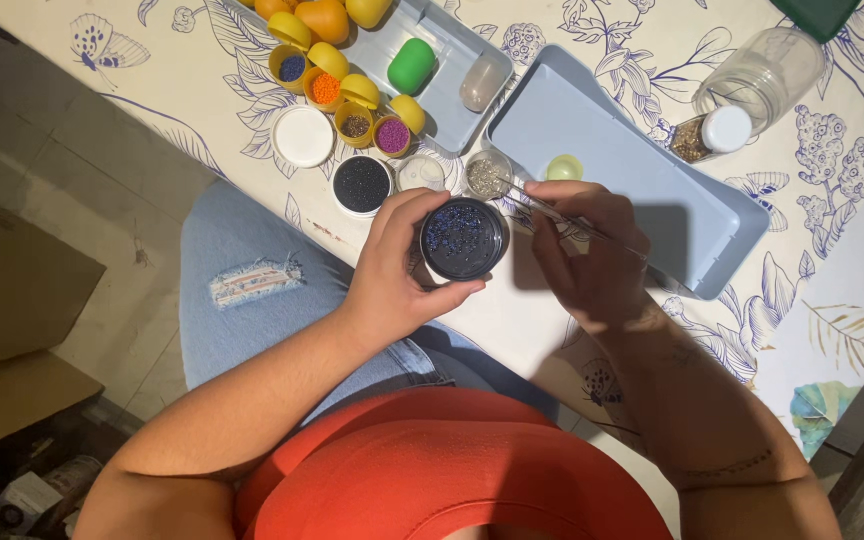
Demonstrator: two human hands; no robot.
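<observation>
My left hand (392, 270) grips a small round black pot of dark blue beads (463, 238), holding it just above the table's near edge. My right hand (592, 250) pinches a thin metal needle (552, 212) whose tip points left toward a small clear pot of greyish beads (487, 175). Both hands sit close together, right beside the bead pot.
A light blue tray (642, 170) lies under my right hand. Yellow capsule halves with orange, purple and blue beads (347, 95), a black-bead pot (362, 184), a white lid (303, 135), a green capsule (411, 65) and a glass jar (762, 75) stand on the flowered tablecloth (832, 250).
</observation>
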